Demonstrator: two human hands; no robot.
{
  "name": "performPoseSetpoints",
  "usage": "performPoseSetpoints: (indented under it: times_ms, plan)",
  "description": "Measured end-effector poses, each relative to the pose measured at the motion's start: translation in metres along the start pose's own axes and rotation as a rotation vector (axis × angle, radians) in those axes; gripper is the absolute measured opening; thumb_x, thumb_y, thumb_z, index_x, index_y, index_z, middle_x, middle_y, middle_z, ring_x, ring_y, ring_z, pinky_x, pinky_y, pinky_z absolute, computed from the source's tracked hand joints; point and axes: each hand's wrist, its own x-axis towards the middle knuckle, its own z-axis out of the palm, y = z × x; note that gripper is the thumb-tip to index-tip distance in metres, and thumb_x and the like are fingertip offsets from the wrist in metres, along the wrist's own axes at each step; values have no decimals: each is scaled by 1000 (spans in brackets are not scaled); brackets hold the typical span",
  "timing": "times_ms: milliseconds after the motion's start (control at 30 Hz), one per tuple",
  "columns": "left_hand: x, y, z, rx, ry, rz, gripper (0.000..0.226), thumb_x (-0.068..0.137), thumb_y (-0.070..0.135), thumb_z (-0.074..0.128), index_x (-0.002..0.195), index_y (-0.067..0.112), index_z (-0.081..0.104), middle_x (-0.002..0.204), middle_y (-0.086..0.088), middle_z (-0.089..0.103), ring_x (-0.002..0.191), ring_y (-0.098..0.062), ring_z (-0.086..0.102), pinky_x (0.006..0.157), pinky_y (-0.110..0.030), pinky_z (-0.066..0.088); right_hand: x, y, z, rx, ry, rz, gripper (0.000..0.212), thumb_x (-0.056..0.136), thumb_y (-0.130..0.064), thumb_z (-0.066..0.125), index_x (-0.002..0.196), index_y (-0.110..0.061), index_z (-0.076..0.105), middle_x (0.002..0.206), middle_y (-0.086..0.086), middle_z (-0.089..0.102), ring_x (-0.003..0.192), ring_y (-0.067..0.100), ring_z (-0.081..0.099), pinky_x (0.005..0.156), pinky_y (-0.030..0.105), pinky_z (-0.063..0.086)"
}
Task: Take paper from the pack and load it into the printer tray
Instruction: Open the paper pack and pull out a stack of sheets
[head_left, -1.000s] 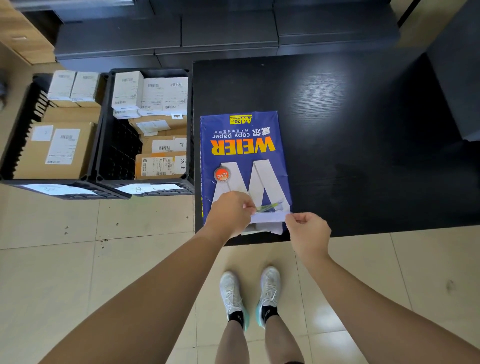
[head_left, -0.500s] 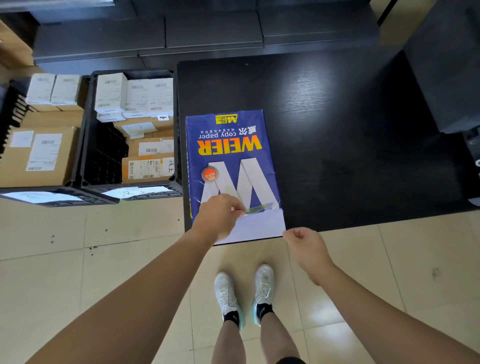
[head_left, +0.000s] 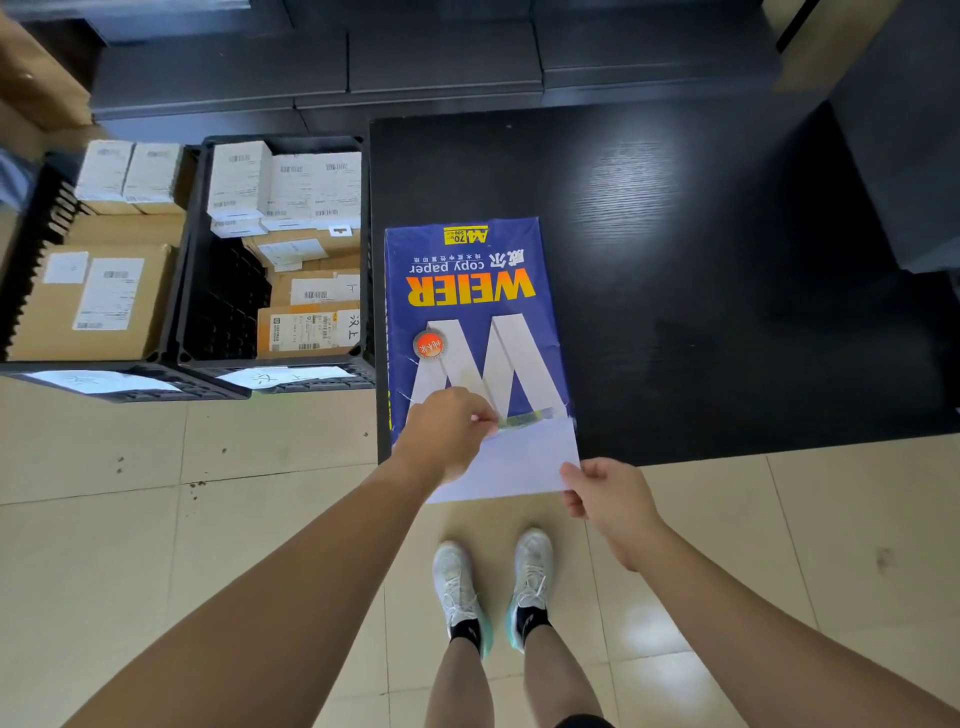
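- The left hand (head_left: 449, 434) is reaching forward from the near left, knuckles up, fingers curled down and pinched together at the tips.
- The left forearm is stretching bare and straight, running diagonally from the near-left corner.
- The right hand (head_left: 605, 493) is sitting nearer and to the right, thumb on top, fingers curled under in a closed pinch.
- The right forearm is angling in from the near right, wrist slightly bent.
- Both legs are standing below, between the arms.

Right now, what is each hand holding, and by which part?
The right hand pinches the white paper at its near right corner. The left hand grips the torn near end of the blue pack.
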Motion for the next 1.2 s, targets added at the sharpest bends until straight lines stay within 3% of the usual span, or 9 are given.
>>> performPoseSetpoints:
  times_ms: [233,367,500,667,733,800,933,1067,1200]
  plan:
    - [1,-1,4,35,28,0,22,92,19,57,87,20,79,93,4,67,95,-23,62,87,-44,49,3,-8,-3,157,-127,60,17,94,-27,67,94,-10,73,96,7,78,85,22,71,83,40,60]
    - [-1,-2,10,56,49,18,21,91,18,58,82,17,77,88,3,67,95,-25,61,84,-43,49,13,-12,-1,54,-117,14,15,93,-20,66,88,-8,73,102,19,76,79,26,68,78,43,61]
    - [-15,-9,18,-19,152,-12,18,88,30,66,105,27,72,103,6,68,102,-20,58,92,-44,47,2,7,-10,7,-117,15,15,92,-21,66,89,-8,74,96,12,78,92,35,73,84,50,61]
    - [-55,-34,37,-296,602,-591,67,67,51,78,119,17,53,115,-2,59,110,-29,58,93,-49,50,-4,9,-19,82,-239,59,19,95,-26,64,107,-13,71,103,6,79,96,25,74,84,42,62]
    - [-69,-45,47,-590,597,-868,86,61,60,79,121,11,42,117,-4,47,111,-32,53,94,-50,49,2,2,-18,89,-257,64,20,94,-28,65,107,-14,70,102,5,79,95,23,74,87,42,61]
    - [-74,-52,52,-974,472,-1064,95,55,70,78,119,8,44,114,-4,53,102,-30,57,85,-45,51,6,-1,-17,61,-273,60,22,93,-29,67,106,-12,71,103,5,78,97,23,74,90,43,60]
    - [-80,-62,61,-1131,58,-831,54,74,51,78,100,5,70,79,-11,70,61,-27,59,55,-29,41,9,1,-13,-2,-316,27,22,94,-23,65,111,-11,71,107,4,77,96,21,73,83,35,60]
    - [-83,-63,63,-999,55,-747,37,77,36,80,94,3,72,71,-10,72,57,-25,61,60,-30,41,1,1,-11,-51,-268,-32,13,95,-17,62,105,-13,70,104,5,75,87,18,70,67,27,57]
    - [-87,-65,58,-970,100,-673,23,85,22,77,97,4,73,89,-10,72,69,-24,61,59,-27,41,-6,7,-9,-100,-221,-56,8,91,-19,65,96,-18,71,102,7,75,91,27,72,74,44,64]
